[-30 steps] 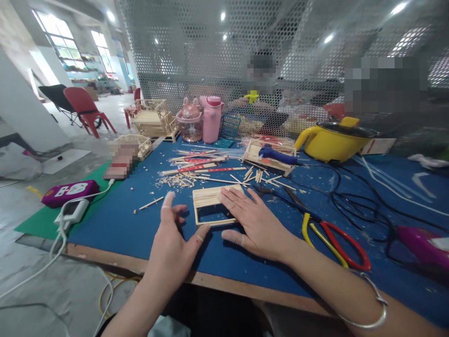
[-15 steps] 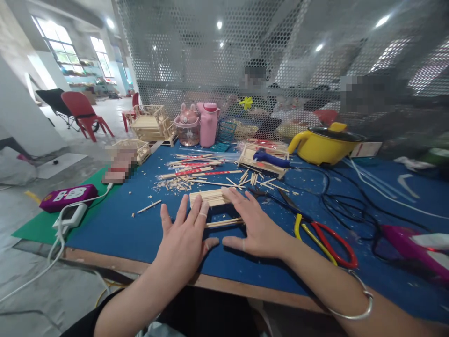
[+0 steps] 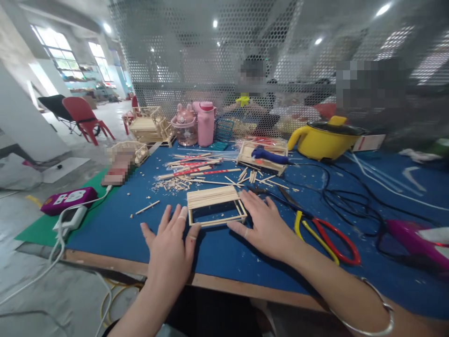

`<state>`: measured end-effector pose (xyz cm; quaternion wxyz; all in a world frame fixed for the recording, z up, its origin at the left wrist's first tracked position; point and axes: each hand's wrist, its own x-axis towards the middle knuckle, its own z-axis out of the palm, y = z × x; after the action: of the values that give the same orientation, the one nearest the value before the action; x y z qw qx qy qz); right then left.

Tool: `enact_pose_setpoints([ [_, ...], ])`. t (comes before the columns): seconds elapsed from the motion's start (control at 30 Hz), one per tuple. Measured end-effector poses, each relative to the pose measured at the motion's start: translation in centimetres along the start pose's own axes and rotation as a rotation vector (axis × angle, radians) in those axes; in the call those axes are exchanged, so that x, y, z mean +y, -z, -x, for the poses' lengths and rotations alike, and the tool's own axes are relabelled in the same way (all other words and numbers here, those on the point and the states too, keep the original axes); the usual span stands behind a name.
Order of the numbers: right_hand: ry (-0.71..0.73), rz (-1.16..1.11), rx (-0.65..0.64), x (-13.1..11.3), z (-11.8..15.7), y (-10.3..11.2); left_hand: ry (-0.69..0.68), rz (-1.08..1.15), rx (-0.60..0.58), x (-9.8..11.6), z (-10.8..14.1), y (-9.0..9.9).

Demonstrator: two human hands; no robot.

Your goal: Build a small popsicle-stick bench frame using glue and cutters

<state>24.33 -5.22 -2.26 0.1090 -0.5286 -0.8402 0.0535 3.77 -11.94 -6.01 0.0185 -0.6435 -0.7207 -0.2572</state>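
Note:
A small model of wooden sticks [image 3: 213,197] stands on the blue table mat in front of me. Its rear half is a slatted panel; the front is an open frame of thin sticks. My left hand [image 3: 171,245] lies at its left front corner, fingers spread, with the thumb tip close to that corner. On the other side, my right hand [image 3: 264,225] rests along the model's right end, fingers extended and thumb by the right front corner. Whether the fingertips press on it I cannot tell. Both hands have pale wraps on some fingers.
Behind the model lie loose sticks [image 3: 199,173] and scraps. A blue glue gun [image 3: 270,155] rests on another stick frame. Red-and-yellow-handled pliers [image 3: 336,241], black cables and a yellow pot [image 3: 324,141] are to the right. A phone [image 3: 119,168] sits at left.
My hands have moved apart from over the model to its two ends, the left one leftward and toward me. More of the slatted panel and the front frame now shows.

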Motion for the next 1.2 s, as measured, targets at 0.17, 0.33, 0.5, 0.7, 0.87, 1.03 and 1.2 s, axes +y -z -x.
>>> enact_pose_setpoints([
  [0.17,0.008,0.017,0.002,0.1,-0.1,-0.6,0.021,0.039,-0.055,0.5,-0.3,0.5],
  [0.33,0.048,0.092,0.051,0.2,-0.1,-1.0,0.003,0.035,-0.060,0.8,-0.5,1.1],
  [0.5,0.046,0.090,0.061,0.2,-0.2,-0.8,0.014,-0.019,-0.049,1.1,-0.6,1.6],
  [0.7,-0.107,-0.080,0.034,0.1,-0.5,0.1,0.018,-0.055,-0.010,0.9,-0.3,1.3],
  [0.87,-0.095,-0.027,0.090,0.3,-0.5,0.0,0.032,-0.027,0.016,0.6,-0.3,1.1],
  [1.03,0.037,-0.076,0.143,0.3,-0.1,0.7,0.055,0.091,-0.021,0.1,-0.6,1.5],
  [1.2,-0.058,-0.064,0.197,0.3,0.0,1.4,0.023,0.195,0.010,-0.9,-0.8,1.4],
])
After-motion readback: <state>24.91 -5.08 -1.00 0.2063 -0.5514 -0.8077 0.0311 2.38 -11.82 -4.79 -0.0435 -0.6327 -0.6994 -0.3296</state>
